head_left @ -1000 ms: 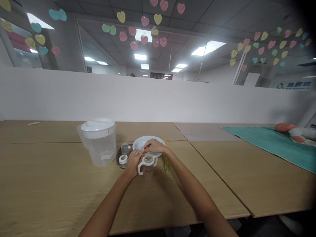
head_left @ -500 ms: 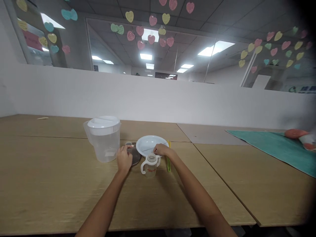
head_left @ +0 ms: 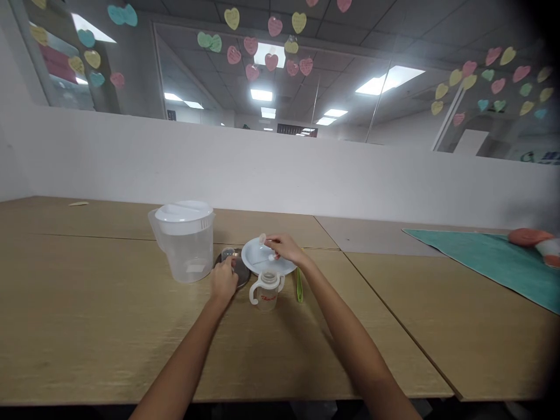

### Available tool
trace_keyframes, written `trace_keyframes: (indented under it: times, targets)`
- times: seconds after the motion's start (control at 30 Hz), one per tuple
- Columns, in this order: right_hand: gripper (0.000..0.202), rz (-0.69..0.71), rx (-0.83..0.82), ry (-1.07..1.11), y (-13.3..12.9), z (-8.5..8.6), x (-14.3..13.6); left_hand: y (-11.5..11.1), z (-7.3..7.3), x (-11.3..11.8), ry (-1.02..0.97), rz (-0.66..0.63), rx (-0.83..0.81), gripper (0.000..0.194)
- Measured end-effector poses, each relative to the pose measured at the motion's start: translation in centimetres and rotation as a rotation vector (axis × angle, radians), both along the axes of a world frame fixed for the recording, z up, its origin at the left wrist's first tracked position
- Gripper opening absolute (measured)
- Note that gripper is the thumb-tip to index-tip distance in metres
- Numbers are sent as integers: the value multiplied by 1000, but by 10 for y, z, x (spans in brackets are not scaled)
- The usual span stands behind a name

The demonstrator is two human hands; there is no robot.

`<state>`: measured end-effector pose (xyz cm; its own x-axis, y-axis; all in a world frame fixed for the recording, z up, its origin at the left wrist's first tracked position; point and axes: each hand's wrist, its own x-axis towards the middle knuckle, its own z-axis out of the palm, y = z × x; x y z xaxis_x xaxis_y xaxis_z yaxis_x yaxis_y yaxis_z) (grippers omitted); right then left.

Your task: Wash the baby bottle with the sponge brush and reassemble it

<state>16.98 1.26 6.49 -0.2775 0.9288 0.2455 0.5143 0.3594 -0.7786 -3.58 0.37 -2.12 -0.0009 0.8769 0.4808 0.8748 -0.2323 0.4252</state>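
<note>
Right hand (head_left: pixel 284 248): raised over the near-white plate (head_left: pixel 255 258), fingertips closed on a small translucent round piece (head_left: pixel 262 238) above the plate's far side. A thin piece with a white end (head_left: pixel 272 257) shows beneath the fingers; whether it is gripped cannot be determined. Left hand (head_left: pixel 224 282): at the left part of the dark metal tray (head_left: pixel 241 274), fingers bent beside a clear cap (head_left: pixel 228 253) in the tray; whether they grasp anything cannot be determined. Two-handled cup (head_left: pixel 267 298): upright on the wooden table (head_left: pixel 280 361), between the forearms, directly in front of the plate, top open, red lettering on its side. Green utensil (head_left: pixel 299 286): lying at the plate's right. Lidded clear pitcher (head_left: pixel 188 248): standing left of the tray. Teal mat (head_left: pixel 490 256): at far right, bearing an orange-and-white object (head_left: pixel 531 238)
</note>
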Motion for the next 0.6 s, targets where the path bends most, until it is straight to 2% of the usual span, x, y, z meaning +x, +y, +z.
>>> trace_keyframes:
  times: [0.1, 0.2, 0.37, 0.6]
  targets:
    - [31, 103, -31, 92, -21, 24, 2, -2, 1, 1, -35, 36, -9, 45]
    - [31, 196, -42, 36, -38, 35, 0, -5, 5, 3, -79, 81, 22, 42]
    - [25, 263, -64, -98, -41, 30, -8, -11, 12, 6, -156, 85, 138, 35]
    - [19, 262, -52, -228, -40, 25, -9, -15, 15, 9, -144, 24, 250, 33]
